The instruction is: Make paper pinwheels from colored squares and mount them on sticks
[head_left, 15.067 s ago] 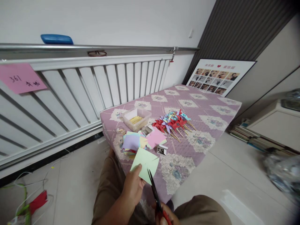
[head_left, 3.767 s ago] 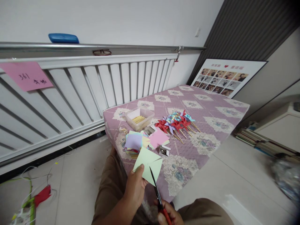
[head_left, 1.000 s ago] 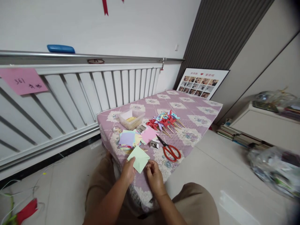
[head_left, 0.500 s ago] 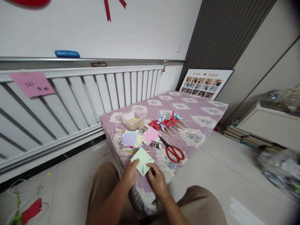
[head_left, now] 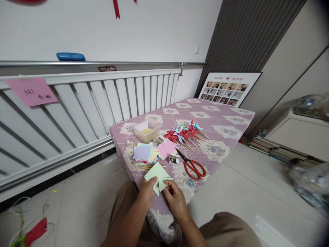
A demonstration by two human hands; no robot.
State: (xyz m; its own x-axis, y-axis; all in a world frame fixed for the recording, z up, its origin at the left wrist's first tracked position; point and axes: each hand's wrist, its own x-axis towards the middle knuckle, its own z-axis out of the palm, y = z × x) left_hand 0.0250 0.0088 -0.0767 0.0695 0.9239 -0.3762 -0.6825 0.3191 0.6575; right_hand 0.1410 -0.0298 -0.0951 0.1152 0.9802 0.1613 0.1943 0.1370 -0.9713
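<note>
Both of my hands hold a pale green square of paper point(head_left: 158, 170), turned corner-up, with slits running in from its corners. My left hand point(head_left: 147, 190) pinches it at the lower left, thumb on top near the middle. My right hand point(head_left: 175, 198) grips its right corner between thumb and fingers. Just beyond lie a stack of coloured paper squares point(head_left: 142, 152) and pink paper point(head_left: 167, 148). Right of these are scissors with red handles point(head_left: 193, 168), their blades apart, and a small box of metal pins point(head_left: 173, 160).
Several paper pinwheels on sticks point(head_left: 185, 133) lie farther back on the patterned table cover point(head_left: 203, 147). A clear plastic box point(head_left: 147, 131) holds wooden sticks. Along the left runs a white radiator point(head_left: 123, 96); a photo board point(head_left: 228, 90) leans at the far end.
My left thumb has moved inward toward the middle of the green paper, and its slits now show more apart. The view has shifted slightly.
</note>
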